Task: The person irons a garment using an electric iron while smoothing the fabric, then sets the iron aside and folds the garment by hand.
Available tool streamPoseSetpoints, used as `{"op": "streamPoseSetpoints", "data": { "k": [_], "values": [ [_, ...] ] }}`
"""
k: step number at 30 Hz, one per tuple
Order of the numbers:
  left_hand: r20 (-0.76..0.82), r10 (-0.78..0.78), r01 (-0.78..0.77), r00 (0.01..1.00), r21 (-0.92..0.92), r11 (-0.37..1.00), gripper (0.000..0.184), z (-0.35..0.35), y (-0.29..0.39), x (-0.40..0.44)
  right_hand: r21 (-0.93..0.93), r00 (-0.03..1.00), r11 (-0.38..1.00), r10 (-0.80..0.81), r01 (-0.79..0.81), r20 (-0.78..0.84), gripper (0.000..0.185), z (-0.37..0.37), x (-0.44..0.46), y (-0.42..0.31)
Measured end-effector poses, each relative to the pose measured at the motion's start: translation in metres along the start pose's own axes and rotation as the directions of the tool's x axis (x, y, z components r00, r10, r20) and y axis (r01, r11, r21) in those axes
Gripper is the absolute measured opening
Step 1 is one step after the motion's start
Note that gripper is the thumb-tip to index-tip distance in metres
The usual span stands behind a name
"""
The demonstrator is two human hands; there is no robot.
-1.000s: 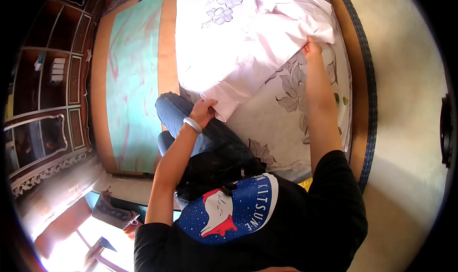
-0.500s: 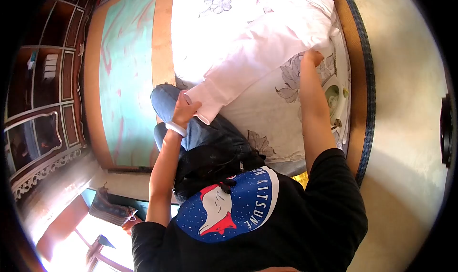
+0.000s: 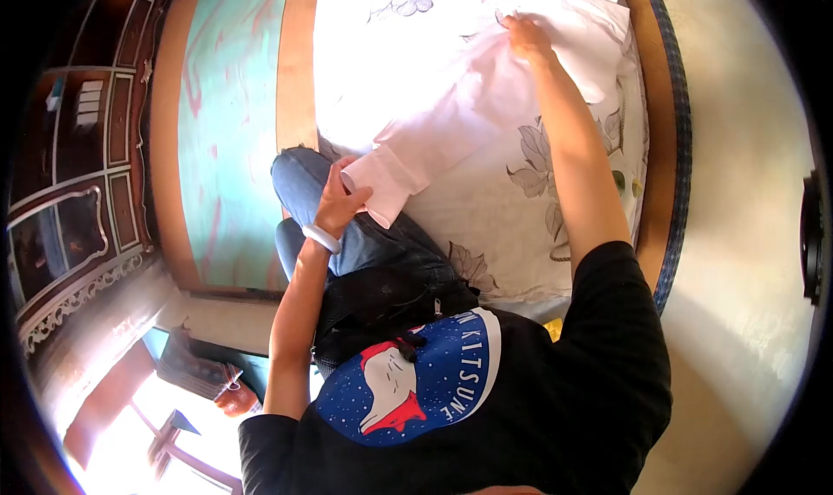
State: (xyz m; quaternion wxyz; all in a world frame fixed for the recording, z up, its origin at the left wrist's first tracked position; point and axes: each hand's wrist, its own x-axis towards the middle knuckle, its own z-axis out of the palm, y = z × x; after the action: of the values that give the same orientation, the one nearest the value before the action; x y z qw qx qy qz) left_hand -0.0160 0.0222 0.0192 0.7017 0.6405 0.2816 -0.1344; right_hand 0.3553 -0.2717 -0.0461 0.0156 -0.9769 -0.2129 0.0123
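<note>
A white long-sleeved shirt lies over the flower-printed bed sheet, its sleeve reaching toward my lap. My left hand grips the cuff by its open end, thumb on top, just above my jeans. Further up, my right hand is on the shirt near the top of the sleeve. Its fingers are bent on the cloth and look closed on it, though their tips are hard to make out. Beside my right forearm a small green and white object shows, mostly hidden by the arm.
My bent knee in blue jeans is left of the cuff. A board with a green marbled surface lies on the left. Dark wooden cabinets stand beyond it. The bed's wooden edge runs along the right.
My right hand has moved up and left from the shirt's lower right edge to the top of the sleeve. My left hand still grips the cuff. The green and white object is now more covered.
</note>
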Motion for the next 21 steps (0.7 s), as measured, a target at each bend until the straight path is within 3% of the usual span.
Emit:
{"op": "streamPoseSetpoints", "data": {
  "k": [3,4,5,7,8,9,10,11,13,15,17,18,21],
  "values": [
    [-0.055,0.213,-0.193,0.976,0.249,0.949,0.063,-0.01,-0.03,0.025,-0.232,0.996,0.972,-0.057,0.04,-0.068,0.023,-0.021,0.028,0.001],
    [-0.096,0.203,-0.158,0.974,0.351,0.923,0.065,-0.006,-0.017,0.026,-0.121,0.961,0.989,-0.116,0.088,-0.251,0.02,-0.024,0.036,0.007],
    [-0.135,0.197,-0.117,0.971,0.45,0.886,0.066,-0.002,-0.003,0.028,0.039,0.966,0.999,0.045,-0.036,-0.256,0.019,-0.024,0.04,0.008],
    [-0.206,0.201,-0.063,0.958,0.53,0.845,0.069,-0.001,0.004,0.038,0.013,0.937,0.997,0.075,-0.075,-0.341,0.021,-0.039,0.04,0.006],
    [-0.241,0.212,-0.059,0.947,0.518,0.853,0.069,-0.004,0.0,0.048,-0.08,0.89,0.986,0.099,-0.15,-0.446,0.028,0.005,0.063,0.029],
    [-0.276,0.225,-0.058,0.934,0.505,0.861,0.07,-0.007,-0.006,0.059,0.023,0.889,0.993,0.113,-0.115,-0.444,0.027,-0.002,0.051,0.018],
    [-0.324,0.361,-0.121,0.875,0.576,0.809,0.073,-0.009,-0.017,0.071,0.123,0.888,0.989,0.124,-0.077,-0.442,0.027,-0.016,0.026,-0.008],
    [-0.349,0.341,-0.095,0.873,0.565,0.82,0.074,-0.007,-0.014,0.074,0.222,0.888,0.974,0.134,-0.037,-0.44,0.028,-0.031,0.002,-0.032],
    [-0.403,0.299,-0.038,0.865,0.541,0.84,0.076,-0.003,-0.006,0.076,0.033,0.886,0.994,-0.08,0.107,-0.457,0.043,-0.013,-0.037,-0.056],
    [-0.398,0.331,-0.059,0.856,0.56,0.827,0.077,-0.002,-0.009,0.076,0.16,0.882,0.947,-0.186,0.278,-0.433,0.045,-0.008,-0.088,-0.088],
    [-0.361,0.314,-0.078,0.878,0.538,0.839,0.078,0.005,0.005,0.064,0.115,0.936,0.963,-0.204,0.245,-0.287,0.045,0.01,-0.136,-0.107],
    [-0.336,0.29,-0.066,0.896,0.546,0.835,0.077,0.007,0.009,0.061,0.182,0.959,0.965,-0.139,0.186,-0.247,0.043,0.003,-0.147,-0.113],
    [-0.288,0.439,-0.172,0.851,0.638,0.751,0.075,0.007,0.001,0.06,0.21,0.949,0.962,-0.109,0.176,-0.295,0.043,0.003,-0.163,-0.122]
  ]
}}
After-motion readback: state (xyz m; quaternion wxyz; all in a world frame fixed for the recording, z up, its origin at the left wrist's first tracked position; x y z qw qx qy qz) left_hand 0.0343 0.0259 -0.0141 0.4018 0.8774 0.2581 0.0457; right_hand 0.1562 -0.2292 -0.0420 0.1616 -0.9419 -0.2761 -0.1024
